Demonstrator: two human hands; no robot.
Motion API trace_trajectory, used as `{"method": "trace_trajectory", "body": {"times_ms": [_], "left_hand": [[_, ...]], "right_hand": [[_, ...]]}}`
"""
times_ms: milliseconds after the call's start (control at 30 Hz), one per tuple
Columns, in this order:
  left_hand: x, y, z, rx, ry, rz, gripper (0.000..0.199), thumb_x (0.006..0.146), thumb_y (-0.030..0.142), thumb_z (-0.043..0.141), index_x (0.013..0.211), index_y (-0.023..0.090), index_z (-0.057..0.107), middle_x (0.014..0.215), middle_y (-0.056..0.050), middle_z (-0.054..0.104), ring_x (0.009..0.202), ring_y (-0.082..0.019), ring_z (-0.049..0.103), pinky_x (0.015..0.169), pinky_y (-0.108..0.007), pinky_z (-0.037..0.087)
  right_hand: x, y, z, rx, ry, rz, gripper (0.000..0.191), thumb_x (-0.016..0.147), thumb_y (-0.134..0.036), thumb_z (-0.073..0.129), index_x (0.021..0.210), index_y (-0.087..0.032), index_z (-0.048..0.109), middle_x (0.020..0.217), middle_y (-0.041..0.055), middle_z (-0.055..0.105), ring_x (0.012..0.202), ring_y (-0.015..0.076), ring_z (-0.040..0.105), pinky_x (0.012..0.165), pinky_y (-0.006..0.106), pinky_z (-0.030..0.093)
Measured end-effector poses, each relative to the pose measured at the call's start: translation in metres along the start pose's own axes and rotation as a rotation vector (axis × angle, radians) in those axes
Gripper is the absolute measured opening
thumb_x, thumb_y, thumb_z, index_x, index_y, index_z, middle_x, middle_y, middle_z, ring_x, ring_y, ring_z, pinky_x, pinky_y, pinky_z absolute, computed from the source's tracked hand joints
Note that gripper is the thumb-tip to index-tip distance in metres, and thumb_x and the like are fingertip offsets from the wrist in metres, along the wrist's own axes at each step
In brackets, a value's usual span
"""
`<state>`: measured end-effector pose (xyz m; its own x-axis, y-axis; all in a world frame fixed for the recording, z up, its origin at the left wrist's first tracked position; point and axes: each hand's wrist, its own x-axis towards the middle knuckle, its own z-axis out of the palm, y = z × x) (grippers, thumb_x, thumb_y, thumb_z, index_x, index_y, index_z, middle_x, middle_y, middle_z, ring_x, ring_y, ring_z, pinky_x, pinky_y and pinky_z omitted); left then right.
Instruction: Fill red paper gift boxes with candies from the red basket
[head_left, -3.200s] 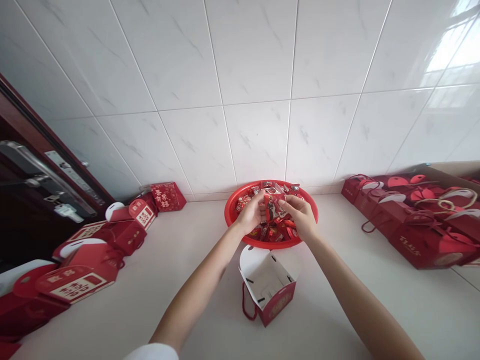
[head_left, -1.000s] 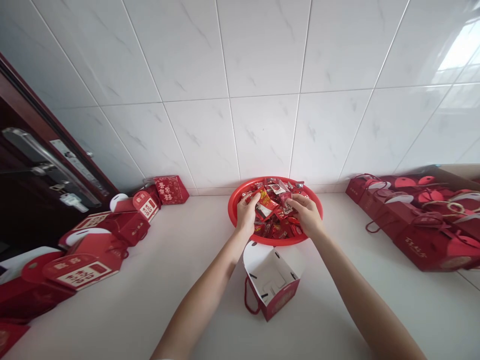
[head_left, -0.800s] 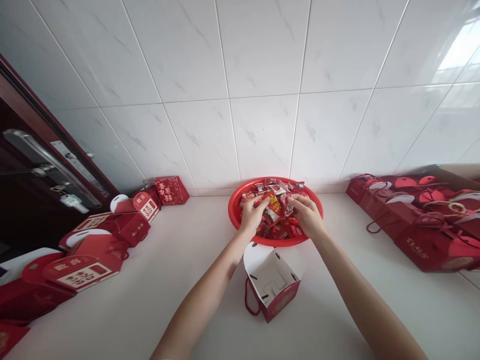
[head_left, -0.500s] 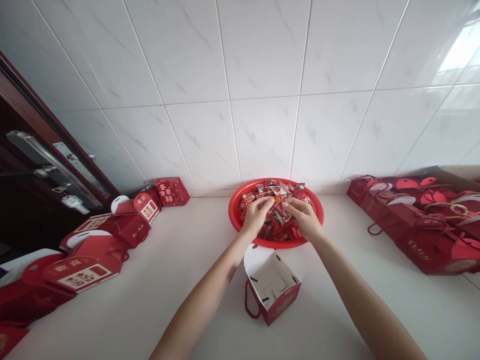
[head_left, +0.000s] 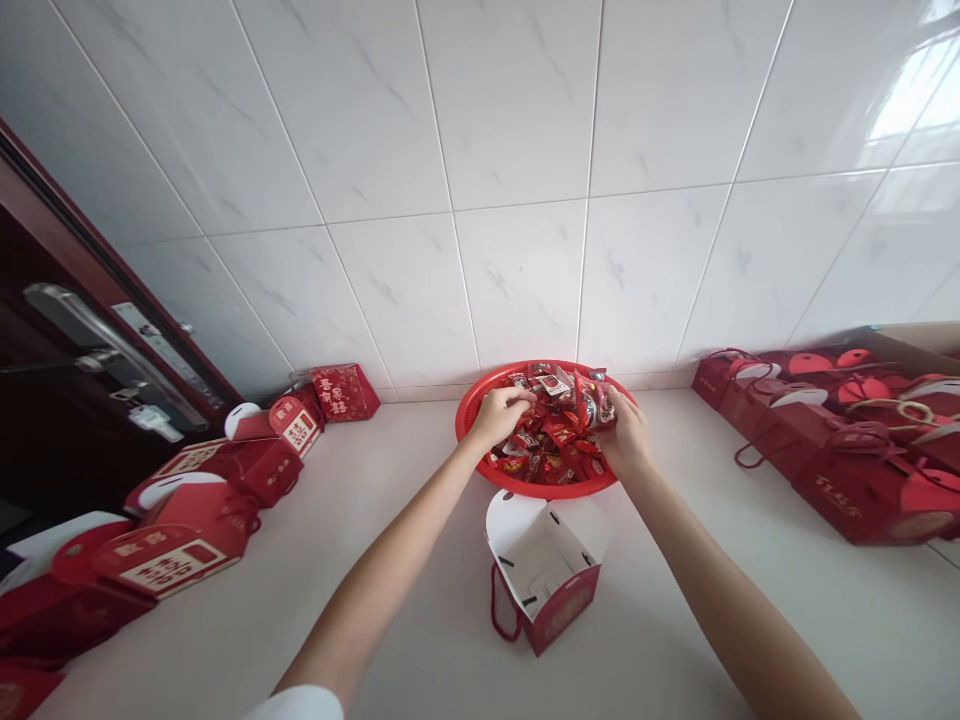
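Wrapped candies (head_left: 551, 465) in red packaging fill a red plastic basket (head_left: 555, 490) by the wall. My right hand (head_left: 628, 432) is closed around a few wrapped candies (head_left: 596, 400) at the basket's right side. Over its left part, my left hand (head_left: 501, 414) has thumb and fingers pinched together; whatever they hold, if anything, is too small to make out. In front of the basket stands an open red gift box (head_left: 564, 610) with a white inside and a red cord handle. Nothing shows inside it.
Several closed red gift boxes (head_left: 176, 555) line the left side near a dark door (head_left: 45, 420) with a metal handle. More red boxes (head_left: 825, 460) crowd the right, beside a cardboard carton (head_left: 919, 338). White wall tiles (head_left: 517, 290) rise behind the basket.
My hands were together over the basket's middle and have moved apart. The left went left; the right went right and now has wrapped candies in it. The open box has stayed put.
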<state>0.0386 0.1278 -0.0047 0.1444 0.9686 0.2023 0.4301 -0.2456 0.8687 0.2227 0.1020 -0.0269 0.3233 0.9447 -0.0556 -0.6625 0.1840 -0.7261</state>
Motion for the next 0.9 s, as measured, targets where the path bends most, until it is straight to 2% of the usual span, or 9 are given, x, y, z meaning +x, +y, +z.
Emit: {"method": "trace_trajectory", "body": {"times_ms": [100,167,267,333,467,567,900], "left_hand": [[0.006,0.007,0.002,0.249,-0.163,0.074,0.021,0.088,0.021,0.058,0.095,0.02,0.078,0.107,-0.005,0.079,0.102,-0.023,0.072,0.092,-0.031,0.053],[0.008,0.011,0.009,0.387,-0.231,0.068,0.022,0.091,0.032,0.059,0.096,0.021,0.077,0.108,-0.006,0.078,0.104,-0.025,0.071,0.09,-0.031,0.053],[0.008,0.015,0.021,0.551,-0.303,0.018,0.031,0.086,0.046,0.067,0.103,0.021,0.076,0.11,-0.008,0.078,0.104,-0.03,0.071,0.086,-0.033,0.054],[0.006,0.015,0.029,0.601,-0.33,0.014,0.036,0.081,0.046,0.073,0.107,0.022,0.075,0.112,-0.009,0.077,0.106,-0.033,0.07,0.086,-0.035,0.054],[0.005,0.01,0.035,0.524,-0.342,0.017,0.024,0.079,0.025,0.074,0.102,0.02,0.078,0.11,-0.009,0.078,0.107,-0.031,0.071,0.088,-0.034,0.055],[0.006,0.005,0.031,0.437,-0.331,0.015,0.027,0.075,0.014,0.073,0.101,0.018,0.079,0.11,-0.009,0.078,0.108,-0.03,0.071,0.091,-0.034,0.054],[0.003,-0.004,-0.008,0.203,-0.145,0.028,0.032,0.075,0.014,0.075,0.107,0.021,0.078,0.12,-0.006,0.076,0.117,-0.028,0.068,0.104,-0.038,0.052]], "right_hand": [[0.001,0.0,0.001,0.049,0.021,0.027,0.013,0.065,-0.029,0.078,0.068,-0.02,0.069,0.066,-0.0022,0.069,0.06,0.0138,0.063,0.053,0.024,0.054],[0.003,0.0,0.0,0.062,0.021,0.05,0.009,0.067,-0.025,0.072,0.065,-0.02,0.066,0.063,-0.0027,0.067,0.056,0.0125,0.061,0.051,0.023,0.052],[0.004,0.0,-0.001,0.087,0.036,0.051,0.007,0.066,-0.021,0.066,0.062,-0.02,0.061,0.059,-0.0036,0.063,0.051,0.011,0.057,0.046,0.022,0.049],[0.004,-0.001,-0.001,0.096,0.042,0.052,0.006,0.065,-0.02,0.065,0.063,-0.02,0.059,0.058,-0.0036,0.063,0.051,0.0113,0.057,0.045,0.023,0.048],[0.001,-0.003,0.002,0.107,0.054,0.055,0.006,0.064,-0.019,0.063,0.061,-0.02,0.058,0.057,-0.0032,0.062,0.049,0.0121,0.055,0.043,0.024,0.048],[-0.001,-0.004,0.004,0.136,0.077,0.031,0.006,0.062,-0.018,0.064,0.06,-0.019,0.059,0.058,-0.003,0.062,0.051,0.0114,0.055,0.044,0.022,0.047],[0.004,0.003,-0.004,0.086,0.007,0.002,0.008,0.063,-0.023,0.068,0.064,-0.021,0.06,0.064,-0.0035,0.065,0.059,0.0143,0.06,0.056,0.027,0.054]]}}
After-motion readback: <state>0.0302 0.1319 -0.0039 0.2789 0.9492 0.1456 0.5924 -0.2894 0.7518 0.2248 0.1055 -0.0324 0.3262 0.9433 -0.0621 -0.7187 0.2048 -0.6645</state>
